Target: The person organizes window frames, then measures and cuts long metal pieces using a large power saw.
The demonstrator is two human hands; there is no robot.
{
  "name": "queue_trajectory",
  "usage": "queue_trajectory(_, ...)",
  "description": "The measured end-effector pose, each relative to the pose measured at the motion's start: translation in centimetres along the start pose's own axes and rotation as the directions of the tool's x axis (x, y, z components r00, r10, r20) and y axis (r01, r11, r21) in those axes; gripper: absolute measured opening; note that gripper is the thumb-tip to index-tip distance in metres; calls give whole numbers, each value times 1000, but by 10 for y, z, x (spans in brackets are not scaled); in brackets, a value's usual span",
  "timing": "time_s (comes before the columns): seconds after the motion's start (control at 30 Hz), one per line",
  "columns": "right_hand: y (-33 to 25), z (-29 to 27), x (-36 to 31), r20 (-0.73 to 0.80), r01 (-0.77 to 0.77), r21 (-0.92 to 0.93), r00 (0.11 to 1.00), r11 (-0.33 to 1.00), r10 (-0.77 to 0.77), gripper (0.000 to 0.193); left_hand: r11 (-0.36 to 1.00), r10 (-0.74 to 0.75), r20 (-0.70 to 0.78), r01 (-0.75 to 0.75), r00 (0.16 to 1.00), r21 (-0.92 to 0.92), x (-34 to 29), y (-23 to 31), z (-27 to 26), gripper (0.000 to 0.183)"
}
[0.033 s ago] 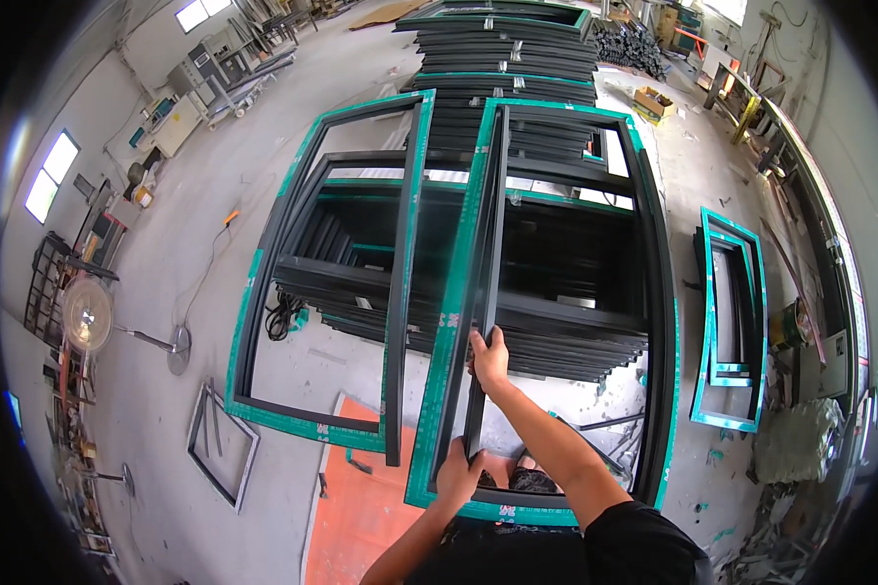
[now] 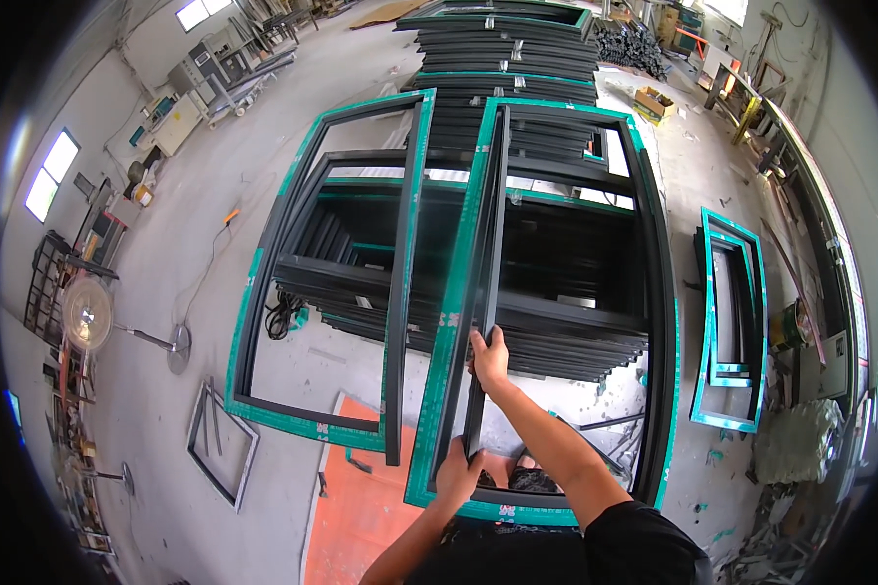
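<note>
A large black window frame with green protective tape lies before me on stacked frames. A long, thin black strip runs along the inside of its left member. My right hand is closed around this strip about two thirds of the way down, thumb up. Nearer to me, my left hand grips the strip's lower end by the frame's bottom left corner; its fingers are partly hidden. To the left rests a second green-taped frame, apart from the first.
Tall stacks of dark frames stand beneath and beyond. On the right, smaller taped frames lean together. An orange sheet and a small grey frame lie at lower left. A standing fan is farther left, near a cable.
</note>
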State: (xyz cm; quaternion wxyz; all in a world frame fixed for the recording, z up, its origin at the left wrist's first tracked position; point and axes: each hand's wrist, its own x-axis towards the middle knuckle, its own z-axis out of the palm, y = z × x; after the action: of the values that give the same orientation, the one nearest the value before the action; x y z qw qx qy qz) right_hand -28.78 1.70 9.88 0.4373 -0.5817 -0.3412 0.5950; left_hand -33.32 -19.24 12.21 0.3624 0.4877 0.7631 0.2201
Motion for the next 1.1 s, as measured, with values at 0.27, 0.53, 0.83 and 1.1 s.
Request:
queue_trajectory(0.27,4,5,12,-5,34,-78,999,996,-35,45,1000,12,-29,-13,999,-10,14,-10,8,42)
queue_trajectory(0.53,21,7,6,-10,58,-131,998,990,-60,48,993,97,-102,-89,990,83,10,-27,14,49)
queue_trajectory(0.83,41,10,28,-21,138,-301,988,944,-151,53,963,215,-285,-155,934,219,10,-25,-37,28)
queue_trajectory(1.1,22,14,24,18,131,-503,990,854,-141,54,980,112,-353,-44,929,197,-18,-52,-75,22)
